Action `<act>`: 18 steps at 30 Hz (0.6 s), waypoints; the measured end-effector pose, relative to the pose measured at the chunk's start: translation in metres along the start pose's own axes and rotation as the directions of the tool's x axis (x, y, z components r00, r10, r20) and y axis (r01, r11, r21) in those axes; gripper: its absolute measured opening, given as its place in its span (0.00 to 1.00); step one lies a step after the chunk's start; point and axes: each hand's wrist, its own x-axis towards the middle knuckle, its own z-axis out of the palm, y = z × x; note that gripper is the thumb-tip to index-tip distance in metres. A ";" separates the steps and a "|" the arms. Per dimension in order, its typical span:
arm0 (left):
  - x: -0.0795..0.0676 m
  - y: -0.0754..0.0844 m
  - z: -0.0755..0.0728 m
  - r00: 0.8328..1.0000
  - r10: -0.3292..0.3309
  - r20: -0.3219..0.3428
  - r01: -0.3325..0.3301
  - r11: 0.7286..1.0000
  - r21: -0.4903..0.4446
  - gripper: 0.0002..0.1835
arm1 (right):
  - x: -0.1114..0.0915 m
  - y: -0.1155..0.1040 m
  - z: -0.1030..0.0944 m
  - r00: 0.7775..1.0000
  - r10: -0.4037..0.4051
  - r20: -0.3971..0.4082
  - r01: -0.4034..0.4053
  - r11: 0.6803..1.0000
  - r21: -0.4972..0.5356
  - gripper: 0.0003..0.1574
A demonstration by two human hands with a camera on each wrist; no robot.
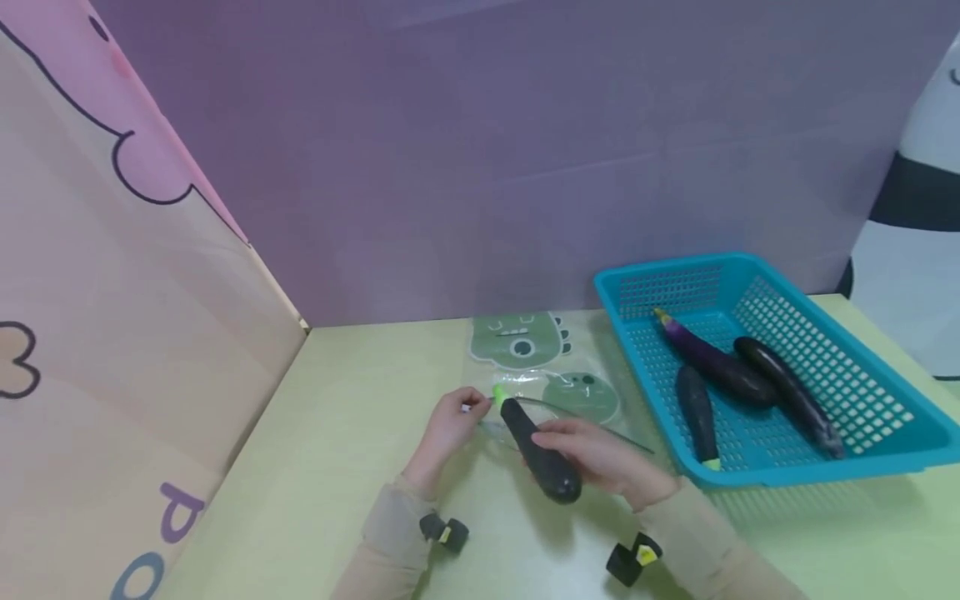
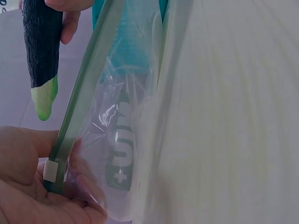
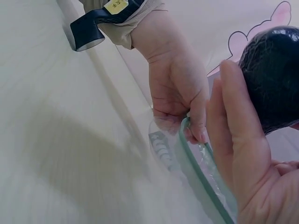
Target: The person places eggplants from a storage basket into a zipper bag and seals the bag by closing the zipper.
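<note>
While the fingers of the right hand [image 1: 600, 455] grip the eggplant [image 1: 542, 454] above the table [image 1: 352, 408], its long axis slants, green tip [image 1: 500, 395] toward the back edge, near the left hand [image 1: 452, 419], whose fingers pinch the clear bag [image 1: 587, 397] by its opening.

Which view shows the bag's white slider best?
Left wrist: the white slider shows large and unobstructed on the green-edged bag. Head shows only a tiny white spot; in right wrist, I can't make it out.
</note>
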 end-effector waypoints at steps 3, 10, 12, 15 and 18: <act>0.000 0.001 0.000 1.000 -0.005 -0.005 0.005 1.000 -0.006 0.08 | 0.001 0.003 0.000 1.000 0.000 0.013 0.000 1.000 0.006 0.33; 0.000 0.001 0.001 1.000 -0.017 -0.023 0.016 0.999 -0.048 0.08 | 0.003 0.005 0.001 1.000 0.008 0.004 -0.008 1.000 0.000 0.34; 0.000 0.001 0.001 1.000 -0.013 -0.026 0.011 0.998 -0.058 0.08 | 0.003 0.005 0.002 1.000 0.013 -0.002 -0.013 1.000 -0.002 0.34; 0.000 0.001 0.001 0.999 -0.010 -0.034 0.008 0.998 -0.068 0.08 | 0.003 0.005 0.003 1.000 0.024 -0.011 -0.024 1.000 -0.002 0.34; 0.000 0.003 0.001 0.999 -0.007 -0.049 0.003 0.997 -0.083 0.07 | 0.002 0.005 0.003 1.000 0.029 -0.011 -0.029 1.000 -0.004 0.33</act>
